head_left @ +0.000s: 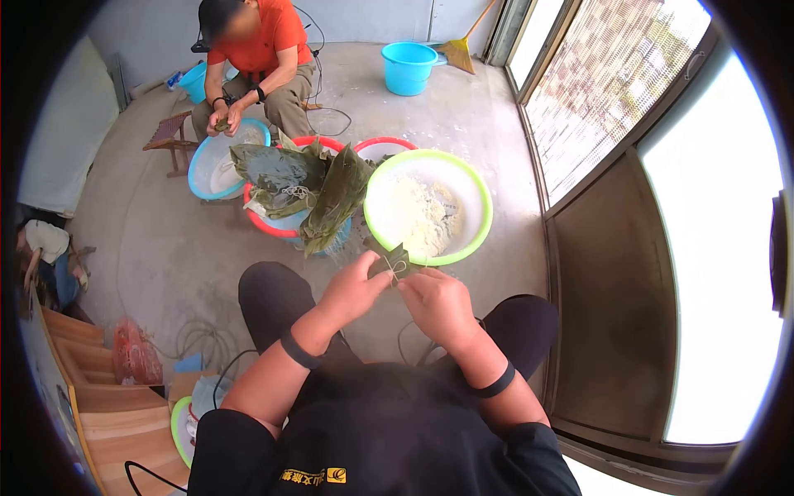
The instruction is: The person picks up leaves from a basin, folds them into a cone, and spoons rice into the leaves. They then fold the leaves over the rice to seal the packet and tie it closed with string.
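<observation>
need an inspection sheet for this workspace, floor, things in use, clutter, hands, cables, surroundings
surface: grey floor, spotted with white near the blue bucket
things in use: leaf bundle with string; piled leaves; pale grains in a green-rimmed basin
clutter: red plastic bag at left
hands: left hand holds the bundle; right hand closed at its string
cables: black cord by the seated person; coiled hose or cable at left
surroundings: broom by the far wall

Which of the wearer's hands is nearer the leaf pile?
Left. The left hand, at the leaf parcel, is just this side of the leaf pile, apart from it; the right hand is farther right.
</observation>
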Action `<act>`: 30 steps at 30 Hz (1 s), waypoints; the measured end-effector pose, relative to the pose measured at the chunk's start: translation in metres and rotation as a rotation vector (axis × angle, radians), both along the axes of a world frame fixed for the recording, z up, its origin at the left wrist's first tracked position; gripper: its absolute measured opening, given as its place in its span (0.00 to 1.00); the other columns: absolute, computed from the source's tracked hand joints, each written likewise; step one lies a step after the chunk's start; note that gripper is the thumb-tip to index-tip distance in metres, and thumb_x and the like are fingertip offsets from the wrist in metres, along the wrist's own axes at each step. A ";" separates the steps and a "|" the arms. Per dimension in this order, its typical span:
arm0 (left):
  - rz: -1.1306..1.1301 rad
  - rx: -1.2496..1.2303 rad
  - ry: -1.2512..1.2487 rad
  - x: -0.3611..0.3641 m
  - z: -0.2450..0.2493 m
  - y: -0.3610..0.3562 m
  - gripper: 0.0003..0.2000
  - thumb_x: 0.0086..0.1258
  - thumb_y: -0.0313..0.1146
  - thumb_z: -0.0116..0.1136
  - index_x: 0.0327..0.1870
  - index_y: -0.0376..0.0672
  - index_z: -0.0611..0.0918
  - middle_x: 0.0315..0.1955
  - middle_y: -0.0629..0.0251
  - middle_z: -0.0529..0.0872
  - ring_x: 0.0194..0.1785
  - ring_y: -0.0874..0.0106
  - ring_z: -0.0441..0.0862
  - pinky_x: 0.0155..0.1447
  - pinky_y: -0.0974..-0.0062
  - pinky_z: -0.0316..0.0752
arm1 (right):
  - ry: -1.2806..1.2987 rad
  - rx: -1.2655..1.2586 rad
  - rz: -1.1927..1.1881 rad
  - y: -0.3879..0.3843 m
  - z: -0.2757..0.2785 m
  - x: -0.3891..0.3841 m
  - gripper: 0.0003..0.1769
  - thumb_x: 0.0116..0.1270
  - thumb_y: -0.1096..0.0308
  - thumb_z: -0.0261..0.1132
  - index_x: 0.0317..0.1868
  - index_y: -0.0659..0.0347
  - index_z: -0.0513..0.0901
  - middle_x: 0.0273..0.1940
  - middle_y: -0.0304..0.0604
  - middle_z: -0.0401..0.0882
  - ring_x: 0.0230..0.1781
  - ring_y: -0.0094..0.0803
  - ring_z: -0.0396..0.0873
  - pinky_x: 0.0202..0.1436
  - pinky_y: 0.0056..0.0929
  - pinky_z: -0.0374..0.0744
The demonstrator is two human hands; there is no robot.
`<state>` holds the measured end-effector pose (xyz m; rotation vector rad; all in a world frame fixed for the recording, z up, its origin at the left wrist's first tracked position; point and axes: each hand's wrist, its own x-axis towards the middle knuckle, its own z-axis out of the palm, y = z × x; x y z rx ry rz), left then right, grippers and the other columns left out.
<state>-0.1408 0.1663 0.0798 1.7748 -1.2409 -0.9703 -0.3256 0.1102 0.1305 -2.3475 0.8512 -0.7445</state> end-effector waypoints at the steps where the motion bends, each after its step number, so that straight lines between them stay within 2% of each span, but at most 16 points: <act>1: 0.035 0.014 0.198 0.003 0.001 0.001 0.18 0.73 0.42 0.60 0.55 0.37 0.77 0.36 0.58 0.84 0.38 0.64 0.83 0.40 0.65 0.76 | -0.060 0.100 0.000 0.003 -0.010 -0.001 0.06 0.67 0.66 0.69 0.33 0.58 0.87 0.29 0.48 0.82 0.31 0.46 0.83 0.36 0.41 0.81; 2: 0.065 0.030 0.396 0.004 0.003 0.003 0.18 0.74 0.41 0.60 0.55 0.37 0.77 0.35 0.61 0.83 0.35 0.69 0.82 0.38 0.69 0.76 | -0.120 0.203 -0.003 0.005 -0.022 -0.003 0.07 0.68 0.65 0.69 0.36 0.59 0.89 0.30 0.50 0.82 0.31 0.46 0.83 0.35 0.40 0.81; 3: 0.094 0.049 0.596 0.005 0.005 0.004 0.17 0.75 0.39 0.60 0.56 0.38 0.77 0.34 0.65 0.83 0.33 0.74 0.80 0.36 0.73 0.75 | -0.133 0.396 0.000 0.007 -0.039 -0.005 0.10 0.72 0.64 0.68 0.41 0.62 0.90 0.31 0.44 0.86 0.31 0.34 0.84 0.37 0.33 0.79; 6: 0.036 -0.013 0.682 0.001 0.009 0.009 0.16 0.77 0.37 0.57 0.58 0.37 0.75 0.34 0.70 0.78 0.32 0.80 0.76 0.35 0.79 0.74 | -0.363 0.960 0.080 0.015 -0.067 -0.008 0.12 0.76 0.63 0.66 0.43 0.65 0.90 0.34 0.35 0.87 0.35 0.21 0.80 0.42 0.27 0.78; 9: 0.041 -0.043 0.814 -0.009 0.011 0.014 0.16 0.77 0.36 0.57 0.58 0.37 0.74 0.37 0.68 0.79 0.33 0.79 0.77 0.35 0.78 0.75 | -0.289 1.258 0.154 0.006 -0.070 -0.015 0.14 0.77 0.63 0.65 0.45 0.67 0.89 0.38 0.30 0.87 0.40 0.16 0.77 0.48 0.22 0.76; 13: -0.143 0.029 0.741 -0.002 0.018 0.016 0.16 0.76 0.36 0.58 0.58 0.37 0.75 0.39 0.67 0.80 0.34 0.78 0.78 0.36 0.77 0.76 | -0.282 0.994 0.283 -0.018 -0.081 -0.018 0.12 0.76 0.64 0.66 0.46 0.65 0.89 0.34 0.31 0.86 0.38 0.15 0.77 0.45 0.24 0.77; 15: -0.273 0.092 0.664 0.006 0.021 0.017 0.17 0.74 0.37 0.59 0.56 0.36 0.76 0.38 0.62 0.82 0.35 0.71 0.81 0.38 0.72 0.77 | -0.002 0.775 0.298 -0.041 -0.073 -0.026 0.08 0.73 0.66 0.68 0.44 0.61 0.90 0.34 0.37 0.87 0.35 0.19 0.79 0.43 0.27 0.78; 16: -0.377 0.051 0.364 0.007 0.024 0.015 0.18 0.72 0.39 0.60 0.55 0.36 0.77 0.38 0.58 0.83 0.36 0.67 0.82 0.40 0.69 0.78 | 0.134 0.662 0.304 -0.050 -0.064 -0.026 0.07 0.71 0.67 0.69 0.44 0.59 0.90 0.33 0.39 0.87 0.34 0.21 0.80 0.42 0.28 0.79; 17: -0.474 0.009 0.062 0.007 0.027 0.013 0.19 0.70 0.40 0.61 0.54 0.36 0.78 0.38 0.55 0.84 0.37 0.62 0.83 0.41 0.65 0.78 | 0.157 0.347 0.317 -0.053 -0.053 -0.024 0.05 0.67 0.66 0.69 0.38 0.56 0.90 0.34 0.46 0.86 0.33 0.36 0.84 0.40 0.34 0.81; 18: -0.567 -0.034 -0.242 0.004 0.030 0.012 0.20 0.68 0.41 0.62 0.53 0.36 0.79 0.38 0.51 0.84 0.38 0.57 0.84 0.43 0.62 0.79 | 0.238 0.239 0.313 -0.057 -0.046 -0.023 0.06 0.67 0.65 0.68 0.37 0.55 0.90 0.34 0.46 0.86 0.33 0.40 0.83 0.40 0.36 0.81; 19: -0.598 0.028 -0.269 -0.001 0.033 0.013 0.20 0.64 0.44 0.64 0.47 0.36 0.80 0.38 0.45 0.84 0.45 0.48 0.83 0.48 0.56 0.77 | 0.319 0.128 0.305 -0.062 -0.039 -0.020 0.07 0.66 0.64 0.68 0.36 0.55 0.89 0.34 0.46 0.86 0.34 0.44 0.83 0.40 0.39 0.80; 22: -0.599 0.035 -0.536 -0.015 0.016 0.012 0.18 0.65 0.44 0.62 0.45 0.38 0.78 0.39 0.48 0.85 0.46 0.48 0.83 0.48 0.55 0.76 | 0.370 -0.054 0.234 -0.059 -0.015 -0.011 0.12 0.67 0.59 0.66 0.31 0.57 0.87 0.30 0.45 0.84 0.34 0.47 0.84 0.37 0.44 0.80; 23: -0.465 0.009 -0.531 -0.019 0.015 0.013 0.16 0.67 0.42 0.62 0.43 0.38 0.77 0.38 0.49 0.85 0.46 0.47 0.83 0.49 0.53 0.76 | 0.330 -0.086 0.193 -0.049 -0.008 -0.007 0.12 0.67 0.59 0.66 0.30 0.57 0.86 0.29 0.45 0.83 0.34 0.47 0.83 0.36 0.44 0.80; 26: -0.117 -0.011 -0.353 -0.013 0.004 0.005 0.21 0.67 0.43 0.61 0.53 0.36 0.77 0.42 0.44 0.86 0.49 0.45 0.83 0.52 0.51 0.78 | 0.118 -0.061 0.097 -0.018 -0.002 -0.001 0.13 0.67 0.62 0.66 0.28 0.60 0.83 0.28 0.46 0.81 0.32 0.49 0.83 0.34 0.45 0.80; 27: -0.039 -0.109 -0.318 -0.006 -0.006 0.003 0.22 0.70 0.41 0.61 0.57 0.35 0.75 0.41 0.51 0.86 0.42 0.54 0.86 0.44 0.58 0.80 | 0.041 -0.030 0.078 -0.009 -0.010 0.000 0.12 0.68 0.62 0.66 0.28 0.60 0.83 0.27 0.47 0.80 0.32 0.49 0.83 0.34 0.45 0.80; 30: 0.199 0.034 0.607 0.005 -0.008 0.002 0.21 0.72 0.39 0.60 0.61 0.36 0.74 0.38 0.62 0.83 0.34 0.70 0.82 0.37 0.70 0.79 | -0.036 0.200 0.101 0.004 -0.041 -0.003 0.10 0.71 0.65 0.66 0.32 0.62 0.84 0.29 0.51 0.81 0.31 0.50 0.82 0.35 0.44 0.79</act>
